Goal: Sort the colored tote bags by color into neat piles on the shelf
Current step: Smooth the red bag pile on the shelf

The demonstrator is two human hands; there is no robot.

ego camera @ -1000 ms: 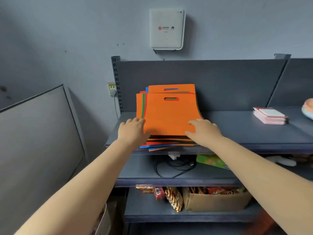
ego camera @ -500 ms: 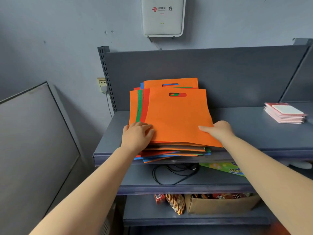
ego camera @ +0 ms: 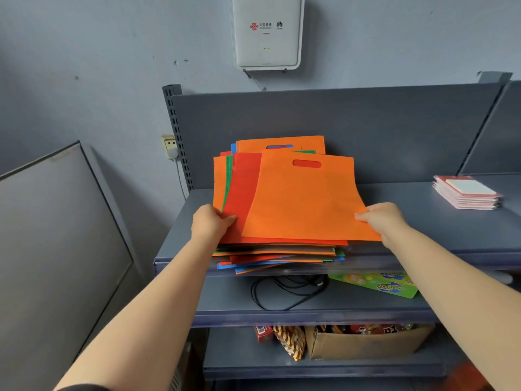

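A mixed stack of tote bags (ego camera: 277,253) in orange, red, green and blue lies on the left part of the top grey shelf (ego camera: 423,235). The top orange bag (ego camera: 306,198) is shifted right and lifted at its near right corner, which my right hand (ego camera: 382,218) pinches. Under it a red bag (ego camera: 244,187) shows, with green and orange edges further left. My left hand (ego camera: 210,224) grips the stack's near left edge, thumb on the red bag. Another orange bag (ego camera: 279,143) leans at the back.
A pile of pink-edged booklets (ego camera: 466,191) lies at the shelf's right end. The lower shelf holds a black cable (ego camera: 284,292) and a green packet (ego camera: 377,285); below is a cardboard box (ego camera: 363,344) of snacks. A grey panel (ego camera: 56,249) leans at the left; a white router (ego camera: 267,32) hangs on the wall.
The top orange bag has slid to the right off the stack, uncovering the red bag. My right hand now pinches its corner; my left hand holds the stack's left edge.
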